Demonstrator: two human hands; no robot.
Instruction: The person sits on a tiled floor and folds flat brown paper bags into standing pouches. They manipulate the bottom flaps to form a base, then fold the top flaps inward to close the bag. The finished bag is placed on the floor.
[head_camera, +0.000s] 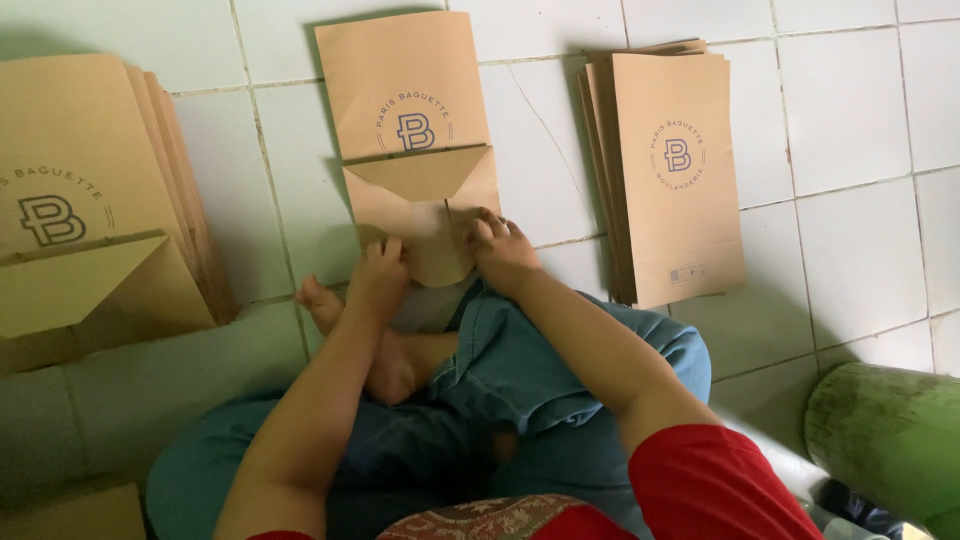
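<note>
I sit cross-legged on the tile floor (860, 110), so the work lies just past my knees. My left hand (378, 282) and right hand (502, 250) press flat, fingers spread, clamped on nothing, pinning the folded bottom flaps of the paper bag (415, 150); it lies flat on the tiles, bottom end toward me. Beyond, one bag stack (672, 165) lies right, another stack (90, 200) left, both within reach.

Single head view, worn on person's head, facing steeply down, close over lap and white tiled floor (860, 120) ahead.
</note>
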